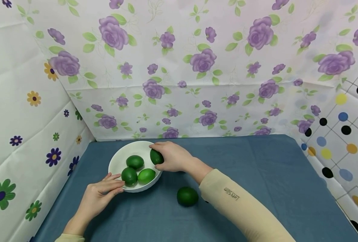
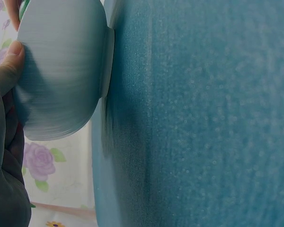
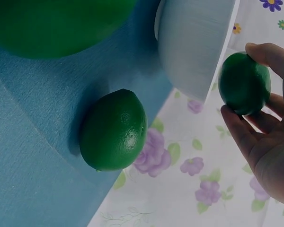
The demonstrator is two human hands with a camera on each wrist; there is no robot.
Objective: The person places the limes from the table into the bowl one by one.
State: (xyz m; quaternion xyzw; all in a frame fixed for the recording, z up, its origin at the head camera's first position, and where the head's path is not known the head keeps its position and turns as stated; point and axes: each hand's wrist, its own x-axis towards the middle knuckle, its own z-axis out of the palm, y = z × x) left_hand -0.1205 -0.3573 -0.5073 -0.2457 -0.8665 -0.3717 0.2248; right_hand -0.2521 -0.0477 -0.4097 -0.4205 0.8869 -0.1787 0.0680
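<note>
A white bowl (image 1: 118, 158) stands on the table with three green limes inside: a dark one (image 1: 135, 162) at the back, another dark lime (image 1: 129, 176) at the front left, and a brighter lime (image 1: 146, 176) beside it. My left hand (image 1: 98, 195) grips the bowl's near-left rim, thumb against the wall in the left wrist view. Over the right rim, my right hand (image 1: 174, 157) holds a dark green lime (image 3: 244, 83) between thumb and fingers. On the cloth lies another lime (image 1: 187, 196). The right wrist view also shows a lime (image 3: 112, 130) near the bowl, mostly hidden by my forearm in the head view.
Blue cloth (image 1: 257, 181) covers the table. A white sheet with purple roses (image 1: 203, 60) hangs along the back edge. Patterned sheets stand at the left (image 1: 12, 134) and right (image 1: 345, 144) sides.
</note>
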